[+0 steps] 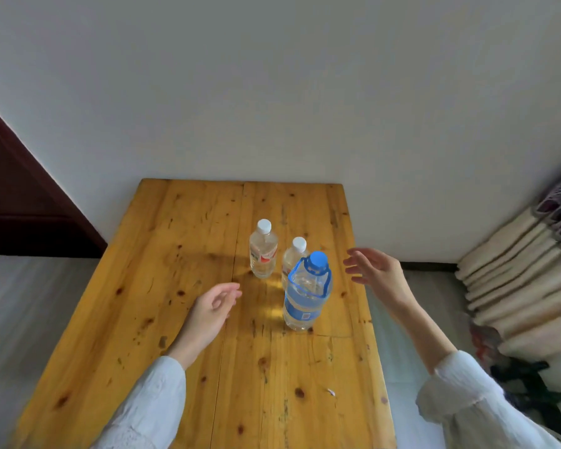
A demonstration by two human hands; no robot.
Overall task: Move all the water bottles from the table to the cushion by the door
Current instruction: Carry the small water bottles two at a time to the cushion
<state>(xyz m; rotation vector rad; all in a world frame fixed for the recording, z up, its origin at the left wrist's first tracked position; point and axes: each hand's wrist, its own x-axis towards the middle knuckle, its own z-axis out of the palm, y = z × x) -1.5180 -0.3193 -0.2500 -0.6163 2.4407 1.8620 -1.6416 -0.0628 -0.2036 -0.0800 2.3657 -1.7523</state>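
Three water bottles stand upright on the wooden table (pixel 162 319). The nearest is a large bottle with a blue cap, blue label and blue carry strap (pixel 306 291). Behind it, partly hidden, is a small white-capped bottle (pixel 292 254). A second small white-capped bottle with a red-and-white label (pixel 263 249) stands to the left. My left hand (pixel 212 307) hovers over the table left of the large bottle, fingers loosely curled, holding nothing. My right hand (pixel 374 270) is raised to the right of the bottles, fingers spread and empty.
A dark red door (pixel 20 202) is at the left, beyond the table's far left corner. Folded cream bedding (pixel 518 280) is stacked at the right against the wall. The table's far edge meets a white wall. No cushion is in sight.
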